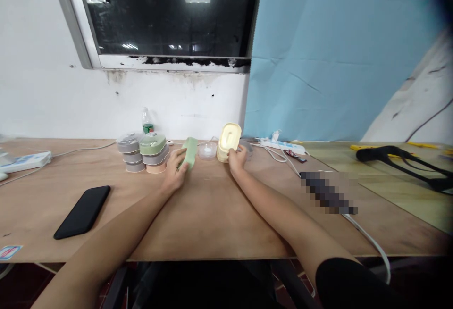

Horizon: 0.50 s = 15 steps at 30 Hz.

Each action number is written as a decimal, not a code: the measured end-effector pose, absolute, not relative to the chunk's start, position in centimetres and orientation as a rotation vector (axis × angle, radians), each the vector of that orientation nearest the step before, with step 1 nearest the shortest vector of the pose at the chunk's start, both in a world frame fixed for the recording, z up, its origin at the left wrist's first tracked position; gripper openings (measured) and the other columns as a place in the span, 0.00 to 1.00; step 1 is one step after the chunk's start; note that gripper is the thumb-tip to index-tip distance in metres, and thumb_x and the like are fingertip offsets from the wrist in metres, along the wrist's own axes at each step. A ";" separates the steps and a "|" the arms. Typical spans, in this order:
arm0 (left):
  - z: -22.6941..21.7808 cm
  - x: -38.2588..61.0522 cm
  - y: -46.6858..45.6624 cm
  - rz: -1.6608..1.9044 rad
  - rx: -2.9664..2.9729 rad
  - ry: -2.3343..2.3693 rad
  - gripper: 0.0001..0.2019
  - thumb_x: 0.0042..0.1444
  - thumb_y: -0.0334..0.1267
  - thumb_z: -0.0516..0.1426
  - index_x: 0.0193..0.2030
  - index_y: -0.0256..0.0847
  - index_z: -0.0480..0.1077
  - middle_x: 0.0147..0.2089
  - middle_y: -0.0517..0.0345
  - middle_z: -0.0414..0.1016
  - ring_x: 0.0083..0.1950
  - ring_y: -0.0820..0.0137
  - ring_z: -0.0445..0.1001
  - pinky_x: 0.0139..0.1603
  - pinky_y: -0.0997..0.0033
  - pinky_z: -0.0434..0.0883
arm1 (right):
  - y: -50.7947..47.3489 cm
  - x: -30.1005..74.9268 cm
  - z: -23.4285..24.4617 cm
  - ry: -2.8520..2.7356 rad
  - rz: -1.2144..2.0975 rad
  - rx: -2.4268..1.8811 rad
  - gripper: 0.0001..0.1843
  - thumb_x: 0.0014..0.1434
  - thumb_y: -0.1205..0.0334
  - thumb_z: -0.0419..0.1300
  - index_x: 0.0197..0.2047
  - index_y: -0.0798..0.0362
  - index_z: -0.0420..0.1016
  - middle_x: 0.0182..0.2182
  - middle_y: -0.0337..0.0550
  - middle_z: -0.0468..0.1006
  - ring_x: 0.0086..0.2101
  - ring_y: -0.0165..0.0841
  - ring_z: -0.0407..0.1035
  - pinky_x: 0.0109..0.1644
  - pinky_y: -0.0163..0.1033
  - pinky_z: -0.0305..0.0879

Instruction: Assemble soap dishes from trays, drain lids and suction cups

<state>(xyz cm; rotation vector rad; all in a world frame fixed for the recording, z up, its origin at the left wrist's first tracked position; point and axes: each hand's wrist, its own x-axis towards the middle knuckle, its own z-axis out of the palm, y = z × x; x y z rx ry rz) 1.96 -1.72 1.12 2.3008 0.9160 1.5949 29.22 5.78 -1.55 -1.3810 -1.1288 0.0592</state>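
Note:
My left hand (176, 168) is closed round a pale green box part (190, 152), held tilted just above the wooden table (212, 214). My right hand (237, 159) grips the lower edge of a yellow box lid (230, 137), tipped up on edge over a yellow box base (222, 155). A small clear round lid (207, 150) lies on the table between my two hands.
Two stacks of lidded round boxes (143, 152) stand left of my left hand, with a small bottle (147, 122) behind them. A black phone (83, 211) lies at the left front. A power strip (283, 146) and cables lie to the right, and a black stand (406, 162) sits at the far right.

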 end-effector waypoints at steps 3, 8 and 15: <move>1.2 2.3 -2.4 1.434 2.468 0.861 0.31 0.60 0.62 0.44 0.54 0.39 0.70 0.63 0.44 0.62 0.63 0.56 0.62 0.63 0.51 0.59 | 6.4 30.5 -2.1 -0.925 0.086 -1.438 0.29 0.47 0.64 0.51 0.55 0.57 0.62 0.29 0.44 0.75 0.27 0.37 0.68 0.35 0.40 0.64; 1.2 2.3 -2.8 1.284 2.640 0.771 0.27 0.59 0.57 0.50 0.56 0.40 0.68 0.65 0.44 0.58 0.65 0.54 0.58 0.64 0.52 0.58 | 7.1 31.0 -2.7 -0.793 0.118 -1.562 0.28 0.44 0.62 0.55 0.51 0.57 0.65 0.36 0.50 0.75 0.36 0.41 0.69 0.40 0.42 0.64; 1.1 2.2 -2.6 1.188 2.659 0.821 0.27 0.58 0.56 0.51 0.58 0.42 0.66 0.66 0.45 0.56 0.66 0.53 0.57 0.63 0.49 0.57 | 7.1 31.2 -2.6 -0.857 0.078 -1.491 0.23 0.44 0.61 0.55 0.45 0.56 0.67 0.28 0.41 0.73 0.29 0.36 0.67 0.36 0.39 0.63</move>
